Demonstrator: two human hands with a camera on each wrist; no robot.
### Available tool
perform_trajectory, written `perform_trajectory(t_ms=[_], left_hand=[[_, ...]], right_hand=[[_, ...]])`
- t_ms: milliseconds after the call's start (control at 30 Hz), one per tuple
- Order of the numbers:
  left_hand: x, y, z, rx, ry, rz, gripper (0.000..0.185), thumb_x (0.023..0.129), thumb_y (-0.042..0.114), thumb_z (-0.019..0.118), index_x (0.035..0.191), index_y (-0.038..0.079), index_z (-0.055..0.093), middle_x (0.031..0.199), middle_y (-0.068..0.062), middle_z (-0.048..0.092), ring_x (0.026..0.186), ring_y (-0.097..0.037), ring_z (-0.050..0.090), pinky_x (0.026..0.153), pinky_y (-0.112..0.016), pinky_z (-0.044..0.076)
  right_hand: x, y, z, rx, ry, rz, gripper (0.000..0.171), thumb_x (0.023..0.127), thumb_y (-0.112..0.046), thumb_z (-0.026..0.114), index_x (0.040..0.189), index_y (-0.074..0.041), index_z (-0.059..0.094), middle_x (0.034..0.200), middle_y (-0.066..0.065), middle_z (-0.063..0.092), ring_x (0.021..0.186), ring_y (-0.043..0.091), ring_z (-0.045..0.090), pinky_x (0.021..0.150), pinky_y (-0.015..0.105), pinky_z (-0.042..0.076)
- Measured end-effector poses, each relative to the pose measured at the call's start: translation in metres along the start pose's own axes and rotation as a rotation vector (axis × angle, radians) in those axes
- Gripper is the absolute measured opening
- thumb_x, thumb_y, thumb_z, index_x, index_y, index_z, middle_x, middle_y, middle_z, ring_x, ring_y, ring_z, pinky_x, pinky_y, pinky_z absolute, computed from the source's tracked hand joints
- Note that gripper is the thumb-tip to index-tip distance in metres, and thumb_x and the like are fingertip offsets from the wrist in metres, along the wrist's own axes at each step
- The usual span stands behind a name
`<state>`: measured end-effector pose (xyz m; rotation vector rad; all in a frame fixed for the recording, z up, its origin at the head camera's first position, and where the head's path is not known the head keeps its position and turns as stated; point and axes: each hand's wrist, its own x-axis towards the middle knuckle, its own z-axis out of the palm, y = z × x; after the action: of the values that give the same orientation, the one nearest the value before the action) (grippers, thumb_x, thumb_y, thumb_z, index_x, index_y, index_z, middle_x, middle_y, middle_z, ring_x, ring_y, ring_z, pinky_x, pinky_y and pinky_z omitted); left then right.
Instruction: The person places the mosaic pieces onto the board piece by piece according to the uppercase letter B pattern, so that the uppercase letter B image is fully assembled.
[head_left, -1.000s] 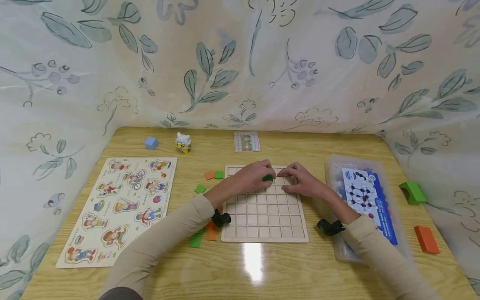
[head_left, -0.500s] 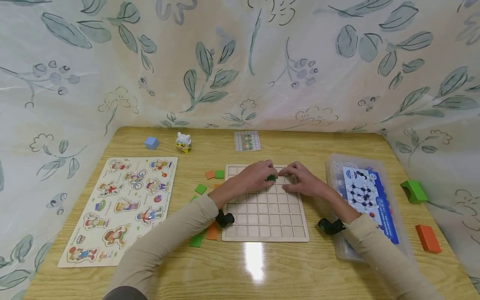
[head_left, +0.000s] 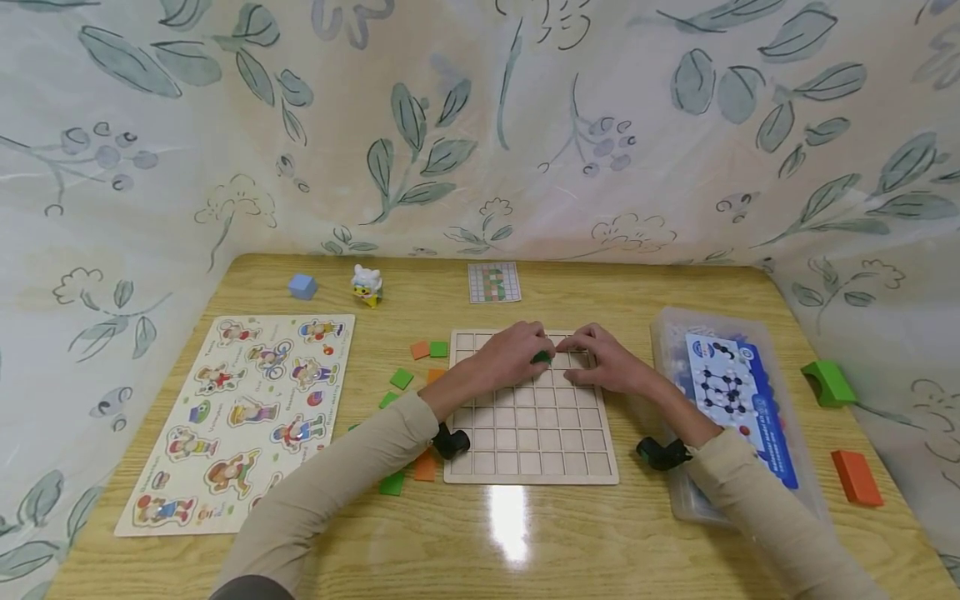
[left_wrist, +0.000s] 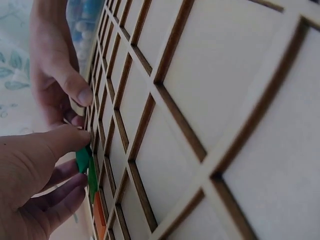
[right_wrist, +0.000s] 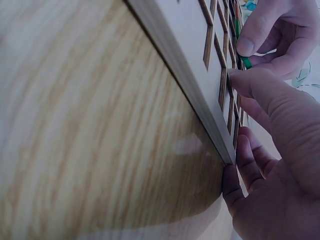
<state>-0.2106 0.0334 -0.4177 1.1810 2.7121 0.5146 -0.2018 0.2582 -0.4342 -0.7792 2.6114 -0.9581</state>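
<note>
Across the wooden table, from the biggest thing down, the figure puzzle lies flat along the left edge, and the clear plastic box with its blue and white card stands along the right edge. Between them, near the middle of the table, lies the grid board, a pale wooden frame of square cells with most cells bare. Both sleeved arms reach over its near edge to its far rows. The left hand has its thumb and fingers curled on a green tile, pinching it low over the cells of the far rows; the left wrist view shows the tile held on edge against the board. The right hand rests on the board just beside it, fingers bent down and pressing on the frame, thumb tip close to the tile, holding nothing that can be seen. A small pattern card lies at the far edge behind the board. Loose green and orange tiles are scattered by the board's left side, a green block and an orange block sit past the box, and a blue cube and a small toy figure stand toward the far left corner.
</note>
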Motion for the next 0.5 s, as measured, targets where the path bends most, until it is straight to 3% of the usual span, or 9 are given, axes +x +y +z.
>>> perform_trajectory(t_ms=[267,500], left_hand=[[-0.0023,-0.0014,0.0006,-0.011,0.004,-0.005,0.017,0.096,0.025,0.061,0.107,0.019,0.072,0.107,-0.002,0.062,0.096,-0.017,0.055,0.074,-0.024,0.047],[-0.0031,-0.0011,-0.0012,-0.002,-0.005,-0.007,0.018,0.095,0.026,0.062,0.108,0.019,0.073,0.109,-0.002,0.063,0.097,-0.018,0.055,0.075,-0.025,0.047]], right_hand=[[0.0006,-0.0005,-0.0005,0.000,-0.008,0.023,0.037,0.088,-0.017,0.071,0.123,-0.010,0.063,0.116,0.014,0.049,0.102,0.023,0.039,0.087,0.038,0.035],[0.0013,0.0005,-0.0007,-0.004,-0.012,0.006,0.037,0.088,-0.017,0.071,0.123,-0.009,0.062,0.116,0.015,0.049,0.101,0.023,0.039,0.086,0.039,0.035]])
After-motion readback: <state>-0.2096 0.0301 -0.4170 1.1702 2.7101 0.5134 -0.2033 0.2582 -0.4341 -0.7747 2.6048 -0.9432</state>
